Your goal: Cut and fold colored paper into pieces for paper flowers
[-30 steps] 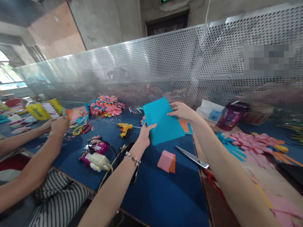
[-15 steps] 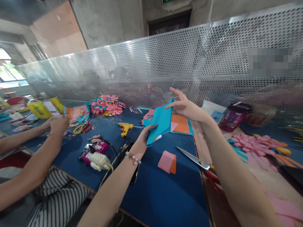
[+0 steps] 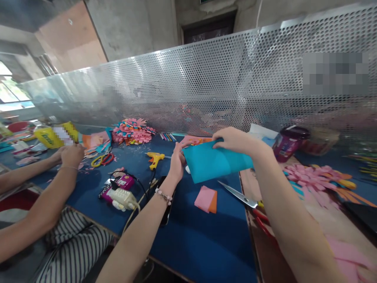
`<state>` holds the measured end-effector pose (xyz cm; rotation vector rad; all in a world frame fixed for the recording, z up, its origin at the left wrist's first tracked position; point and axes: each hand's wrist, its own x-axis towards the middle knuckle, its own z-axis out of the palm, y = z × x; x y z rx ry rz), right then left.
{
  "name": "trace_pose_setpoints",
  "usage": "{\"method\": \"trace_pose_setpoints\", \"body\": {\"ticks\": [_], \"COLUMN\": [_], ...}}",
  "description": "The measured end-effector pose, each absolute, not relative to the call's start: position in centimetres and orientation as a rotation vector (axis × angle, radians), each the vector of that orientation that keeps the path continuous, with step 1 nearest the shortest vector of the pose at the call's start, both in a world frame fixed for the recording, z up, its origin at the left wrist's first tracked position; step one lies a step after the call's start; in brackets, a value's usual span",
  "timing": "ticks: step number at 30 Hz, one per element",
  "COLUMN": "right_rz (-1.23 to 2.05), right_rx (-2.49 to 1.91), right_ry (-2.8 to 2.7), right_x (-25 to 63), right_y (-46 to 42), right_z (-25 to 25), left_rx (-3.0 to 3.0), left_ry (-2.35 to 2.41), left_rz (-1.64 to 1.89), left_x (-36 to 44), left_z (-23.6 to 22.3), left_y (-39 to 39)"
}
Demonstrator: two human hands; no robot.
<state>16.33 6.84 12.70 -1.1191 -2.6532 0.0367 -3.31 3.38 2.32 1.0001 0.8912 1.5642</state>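
A bright blue sheet of paper [image 3: 216, 163], wide and slightly creased, is held up above the table. My right hand [image 3: 235, 140] grips its top edge from above, fingers bent over it. At the sheet's left corner is my left hand [image 3: 177, 162], its fingers pointing up and closed against that edge; some fingertips are hard to make out. Below the sheet lie small pink and orange paper pieces [image 3: 204, 199], overlapping. Large scissors [image 3: 238, 195] with red and yellow handles rest beneath my right forearm. A phone [image 3: 166, 212] is partly hidden by my left forearm.
A yellow glue gun [image 3: 155, 158], a power strip [image 3: 122, 196] with cords and a pile of paper flowers [image 3: 134, 131] are to the left. A co-worker's hands [image 3: 70, 155] are farther left. A perforated metal panel [image 3: 176, 90] stands behind; a purple tub [image 3: 290, 143] is at right.
The blue sheet has turned from upright and bent to spread out sideways, now reaching farther right. My right hand has lowered and closed on its top edge; my left hand has moved up to its corner.
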Motion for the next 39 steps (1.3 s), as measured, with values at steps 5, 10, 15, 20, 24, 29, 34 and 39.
{"method": "trace_pose_setpoints", "body": {"ticks": [5, 10, 15, 20, 24, 29, 34, 39], "right_rz": [0.082, 0.132, 0.117, 0.141, 0.146, 0.338, 0.442, 0.493], "right_rx": [-1.122, -1.14, -1.2, -1.286, -1.398, -1.269, -1.175, -1.159], "right_ry": [-2.679, -2.68, -2.635, -2.639, -2.581, -2.531, -2.437, -2.392], "right_x": [16.4, 16.5, 16.9, 18.8, 20.9, 22.9, 23.6, 23.9], "right_y": [8.0, 8.3, 8.5, 9.1, 9.6, 9.9, 9.9, 10.2], "right_z": [11.9, 11.8, 11.7, 12.1, 12.6, 12.9, 12.7, 12.3], "left_rx": [1.402, 1.529, 1.612, 1.641, 1.594, 1.499, 1.443, 1.449], "left_ry": [0.99, 1.095, 1.189, 1.204, 1.213, 1.201, 1.21, 1.212], "left_rz": [1.723, 1.69, 1.71, 1.72, 1.721, 1.684, 1.639, 1.604], "left_x": [-3.4, -3.4, -3.8, -4.3, -4.7, -4.8, -4.8, -4.8], "left_z": [2.5, 1.8, 1.4, 1.1, 0.7, 0.5, 0.6, 0.5], "left_y": [2.7, 3.3, 3.7, 4.1, 4.6, 4.9, 4.8, 4.8]}}
